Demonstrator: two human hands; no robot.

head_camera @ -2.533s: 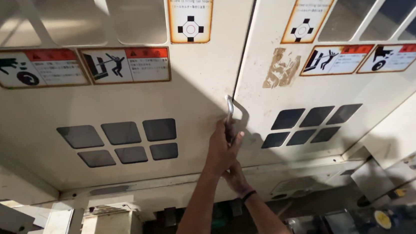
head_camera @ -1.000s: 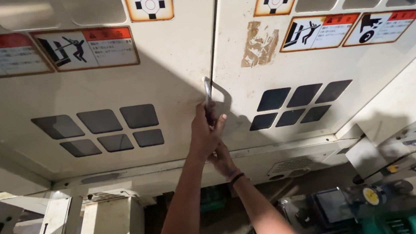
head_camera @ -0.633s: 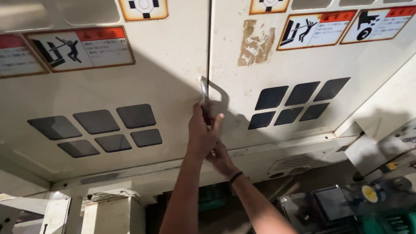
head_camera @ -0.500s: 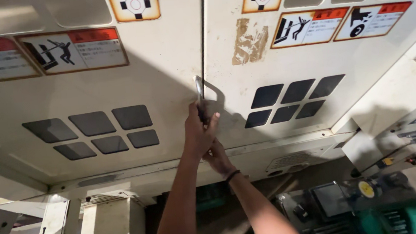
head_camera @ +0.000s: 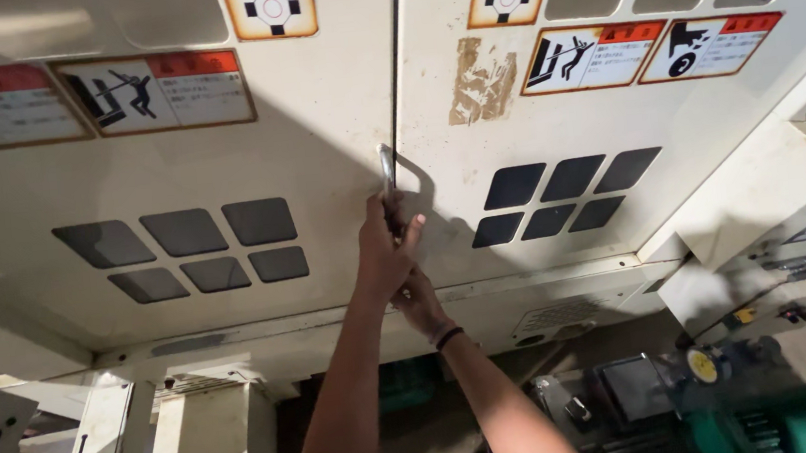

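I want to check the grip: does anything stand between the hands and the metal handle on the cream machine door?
Nothing visible does. The left hand is closed directly around the thin metal handle at the seam between the two cream door panels; the right hand sits just below it.

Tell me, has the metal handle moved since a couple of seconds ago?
Yes. The metal handle has turned: earlier its loop stood out rightward from the door seam; now it shows edge-on along the seam, in the left hand.
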